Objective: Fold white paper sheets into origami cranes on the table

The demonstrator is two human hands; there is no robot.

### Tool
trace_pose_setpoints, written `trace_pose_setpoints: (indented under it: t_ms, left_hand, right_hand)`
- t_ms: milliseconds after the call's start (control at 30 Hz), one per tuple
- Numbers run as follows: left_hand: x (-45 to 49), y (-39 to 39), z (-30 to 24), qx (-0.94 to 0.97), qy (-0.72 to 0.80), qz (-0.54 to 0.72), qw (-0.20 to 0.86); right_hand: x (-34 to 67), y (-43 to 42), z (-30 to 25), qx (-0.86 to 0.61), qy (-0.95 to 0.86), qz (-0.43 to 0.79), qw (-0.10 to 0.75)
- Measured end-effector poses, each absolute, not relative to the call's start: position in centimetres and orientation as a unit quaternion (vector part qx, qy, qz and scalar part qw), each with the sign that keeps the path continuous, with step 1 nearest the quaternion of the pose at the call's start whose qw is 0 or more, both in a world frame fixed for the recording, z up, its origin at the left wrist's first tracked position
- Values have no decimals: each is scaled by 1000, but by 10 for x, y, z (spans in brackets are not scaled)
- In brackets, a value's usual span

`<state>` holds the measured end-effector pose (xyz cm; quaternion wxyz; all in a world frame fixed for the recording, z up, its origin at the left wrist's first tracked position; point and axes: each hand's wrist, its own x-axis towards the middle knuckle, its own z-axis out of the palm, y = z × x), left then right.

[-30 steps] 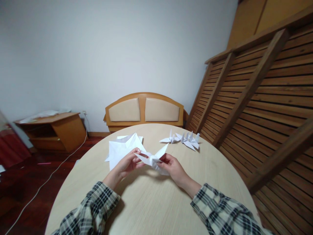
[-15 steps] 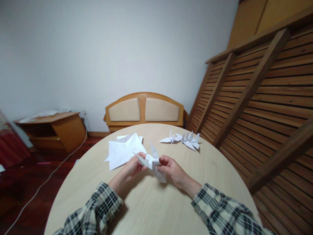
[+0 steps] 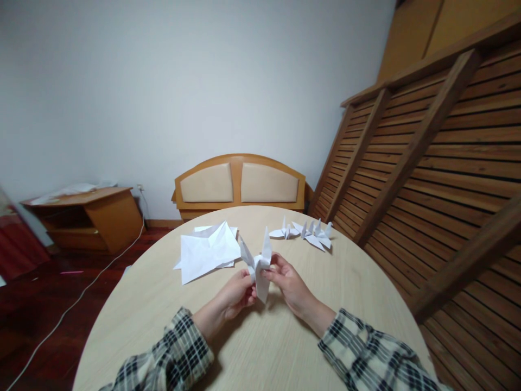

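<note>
A white origami crane (image 3: 261, 271) is held just above the table between my two hands, two narrow points of it sticking up and a broad flap hanging down. My left hand (image 3: 236, 293) pinches its left side low down, with the fingers curled. On the other side, my right hand (image 3: 288, 282) grips it between thumb and forefinger. Part of the paper is hidden behind my fingers. Several finished-looking white paper cranes (image 3: 313, 236) stand in a cluster at the far right of the table. Creased white paper sheets (image 3: 207, 252) lie in a loose pile to the left.
The round pale wooden table (image 3: 260, 347) fills the space before me. Behind it stands a padded headboard (image 3: 240, 182). A slatted wooden frame (image 3: 431, 163) leans on the right. To the left are a low wooden cabinet (image 3: 109, 217) and a white cable (image 3: 87, 288) across the dark floor.
The crane in my hands has been turned so that two points stand upright and the flap faces me. My left hand has moved slightly right and down, away from the sheets.
</note>
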<state>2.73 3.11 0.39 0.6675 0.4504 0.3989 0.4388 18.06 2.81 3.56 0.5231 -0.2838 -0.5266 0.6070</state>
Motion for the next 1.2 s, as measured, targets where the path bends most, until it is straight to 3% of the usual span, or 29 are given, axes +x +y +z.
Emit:
trace_pose_setpoints:
  t_ms: [233, 433, 533, 833, 967, 1100, 1200]
  left_hand:
    - [39, 13, 10, 492, 409, 294, 710]
    - [28, 30, 10, 530, 448, 468, 547]
    - [22, 36, 12, 503, 438, 540, 513]
    - [23, 33, 7, 580, 401, 498, 505]
    - [24, 34, 5, 610, 421, 497, 451]
    - [22, 36, 4, 607, 457, 530, 375]
    - [21, 36, 5, 593, 477, 547, 349]
  right_hand:
    - [178, 29, 31, -291, -493, 629, 526]
    - [179, 37, 26, -313, -472, 606, 559]
    - [180, 40, 21, -320, -464, 597, 571]
    - [171, 40, -5, -321, -471, 646, 507]
    - [177, 49, -13, -387, -531, 532, 535]
    - [185, 48, -6, -404, -614, 326, 595]
    - [189, 40, 7, -361, -701, 182, 587]
